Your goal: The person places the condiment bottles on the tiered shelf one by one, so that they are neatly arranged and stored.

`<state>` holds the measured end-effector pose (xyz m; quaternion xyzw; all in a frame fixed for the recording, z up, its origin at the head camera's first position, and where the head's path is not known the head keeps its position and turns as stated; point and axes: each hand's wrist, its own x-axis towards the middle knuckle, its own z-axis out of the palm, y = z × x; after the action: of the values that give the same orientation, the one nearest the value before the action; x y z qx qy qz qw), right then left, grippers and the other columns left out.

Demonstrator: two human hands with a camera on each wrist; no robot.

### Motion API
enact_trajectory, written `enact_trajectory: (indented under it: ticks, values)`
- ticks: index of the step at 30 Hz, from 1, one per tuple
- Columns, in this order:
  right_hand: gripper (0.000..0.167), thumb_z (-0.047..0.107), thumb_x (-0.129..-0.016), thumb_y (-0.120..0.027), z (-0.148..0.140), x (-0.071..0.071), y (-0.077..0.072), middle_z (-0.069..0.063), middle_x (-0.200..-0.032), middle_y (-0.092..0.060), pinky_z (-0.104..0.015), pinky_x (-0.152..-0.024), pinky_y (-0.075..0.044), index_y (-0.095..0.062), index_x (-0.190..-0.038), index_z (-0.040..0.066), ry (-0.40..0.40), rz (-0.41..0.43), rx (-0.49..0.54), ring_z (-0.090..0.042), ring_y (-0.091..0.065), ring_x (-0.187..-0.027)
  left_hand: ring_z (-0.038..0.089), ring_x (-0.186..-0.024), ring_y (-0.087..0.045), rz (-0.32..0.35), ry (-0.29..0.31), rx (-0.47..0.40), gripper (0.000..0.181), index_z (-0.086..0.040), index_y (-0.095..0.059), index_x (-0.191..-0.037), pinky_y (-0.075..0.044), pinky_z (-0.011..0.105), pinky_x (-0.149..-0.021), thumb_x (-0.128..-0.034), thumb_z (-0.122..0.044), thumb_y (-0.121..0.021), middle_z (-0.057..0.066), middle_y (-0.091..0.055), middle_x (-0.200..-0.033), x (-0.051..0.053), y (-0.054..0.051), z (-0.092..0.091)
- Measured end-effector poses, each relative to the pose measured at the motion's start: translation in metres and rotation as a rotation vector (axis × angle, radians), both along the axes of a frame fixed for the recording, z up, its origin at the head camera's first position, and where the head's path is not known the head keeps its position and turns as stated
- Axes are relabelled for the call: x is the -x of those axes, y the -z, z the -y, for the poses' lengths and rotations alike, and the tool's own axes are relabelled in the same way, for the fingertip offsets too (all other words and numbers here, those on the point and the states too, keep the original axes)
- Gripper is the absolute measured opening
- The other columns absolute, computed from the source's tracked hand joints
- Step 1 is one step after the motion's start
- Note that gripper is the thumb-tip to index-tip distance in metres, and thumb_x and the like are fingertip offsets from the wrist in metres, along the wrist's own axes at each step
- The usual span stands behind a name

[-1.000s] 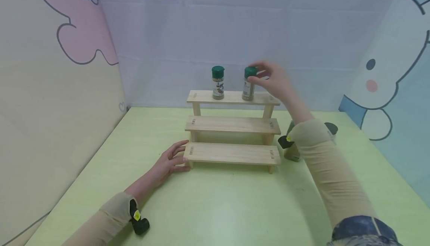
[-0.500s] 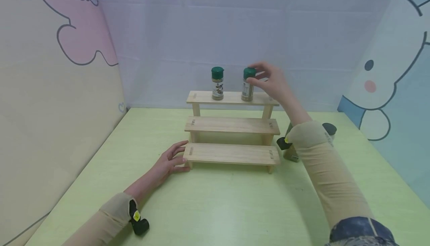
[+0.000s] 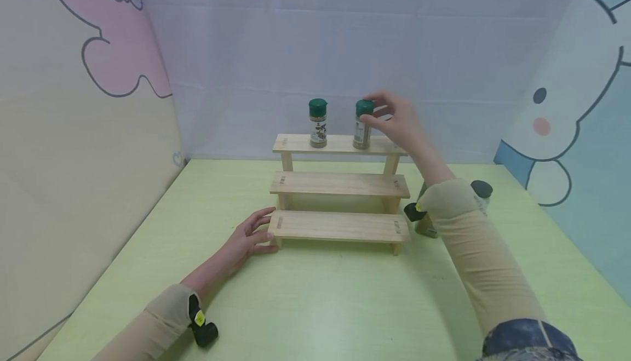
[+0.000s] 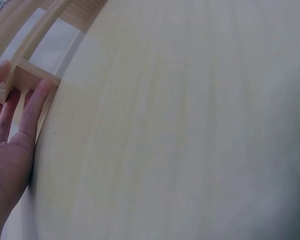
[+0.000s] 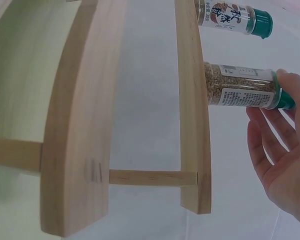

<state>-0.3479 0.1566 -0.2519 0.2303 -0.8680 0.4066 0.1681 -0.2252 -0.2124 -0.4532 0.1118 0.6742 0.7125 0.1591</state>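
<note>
A three-tier wooden step shelf [image 3: 340,183] stands on the table. On its top tier are two spice jars with green caps, both upright. My right hand [image 3: 396,122] pinches the green cap of the right spice jar [image 5: 242,86] between thumb and fingers; the jar's base meets the top board. The left spice jar [image 3: 317,124] stands apart, untouched, its printed label facing forward. At the lowest tier's left end, my left hand [image 3: 244,240] holds the shelf, thumb at the board's edge and fingers against the end support [image 4: 32,79].
Right of the shelf, partly behind the right sleeve, stand a dark-lidded jar [image 3: 481,190] and another container [image 3: 426,227] that is mostly hidden. A pale cloth backdrop [image 3: 246,49] hangs close behind the shelf. Printed panels flank the green table [image 3: 315,301].
The view has shifted slightly. My right hand keeps its pinch on the right spice jar's cap, and the left hand stays at the shelf's end. Little else differs.
</note>
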Motion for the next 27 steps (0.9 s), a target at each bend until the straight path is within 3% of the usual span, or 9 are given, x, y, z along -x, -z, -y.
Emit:
enact_trajectory:
  ticks: [22,27]
  values:
    - [0.043,0.026,-0.091,-0.072,0.0070,-0.0022,0.0057,-0.012,-0.121,-0.067,-0.042,-0.085,-0.056,-0.058,-0.131,0.017,0.057,-0.048,0.056,-0.028,-0.067,-0.099,0.016,-0.116,-0.060,0.006,-0.001,-0.005,0.069,-0.015,-0.026,-0.156,-0.059,0.046,-0.093,-0.0959,-0.006,-0.058,0.020,-0.032,-0.154,-0.0005,0.0004,0.0011]
    - [0.046,0.023,-0.090,-0.073,0.0069,-0.0021,0.0050,-0.014,-0.122,-0.068,-0.034,-0.080,-0.055,-0.058,-0.133,0.014,0.050,-0.083,0.042,-0.030,-0.068,-0.097,0.018,-0.117,-0.060,0.017,-0.008,-0.010,0.068,-0.017,-0.028,-0.155,-0.059,0.046,-0.093,-0.0958,-0.006,-0.058,0.017,-0.034,-0.153,-0.0007,0.0010,0.0011]
